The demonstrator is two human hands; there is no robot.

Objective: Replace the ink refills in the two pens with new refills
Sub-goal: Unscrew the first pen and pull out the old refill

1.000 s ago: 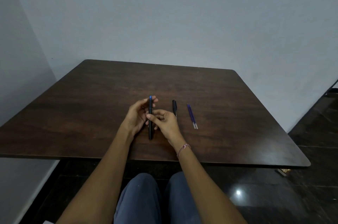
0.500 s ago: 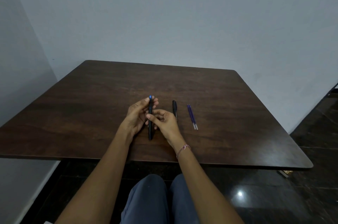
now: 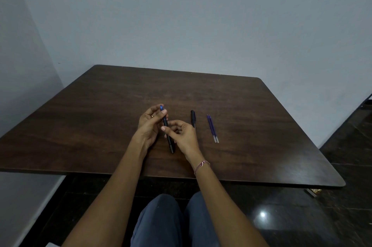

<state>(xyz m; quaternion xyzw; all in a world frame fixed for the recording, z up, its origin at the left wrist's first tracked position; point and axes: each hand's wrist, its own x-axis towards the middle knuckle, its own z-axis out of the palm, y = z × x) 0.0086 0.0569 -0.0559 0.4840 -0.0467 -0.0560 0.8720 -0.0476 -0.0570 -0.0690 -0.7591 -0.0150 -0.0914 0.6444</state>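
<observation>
From the head view you sit at a dark wooden table (image 3: 261,126) with both forearms reaching over its near edge. Your left hand (image 3: 148,128) has its fingers curled round the upper part of a black pen (image 3: 171,145), the thumb laid against the barrel just below the pen's blue end. That grip is closed on the pen, not slack. Your right hand (image 3: 186,138) meets the same pen lower down: thumb and forefinger pinch the barrel about its middle, and the other fingers are curled in behind. The pen is tilted, its blue end farther from you and leaning a little to the left, its dark lower end pointing back toward you. Whether that lower end touches the table you cannot tell. A second black pen (image 3: 193,118) lies flat on the table just beside your right hand, on its right, with its near end close against the knuckles. Farther right and apart from it, two purple refills (image 3: 211,129) lie side by side, so close they seem to touch, their pale tips toward you. A thin ring (image 3: 152,115) shows on a left finger, a braided bracelet (image 3: 202,164) circles your right wrist, and your knees in blue trousers (image 3: 173,222) sit below the table's edge over a dark glossy floor (image 3: 302,216).
</observation>
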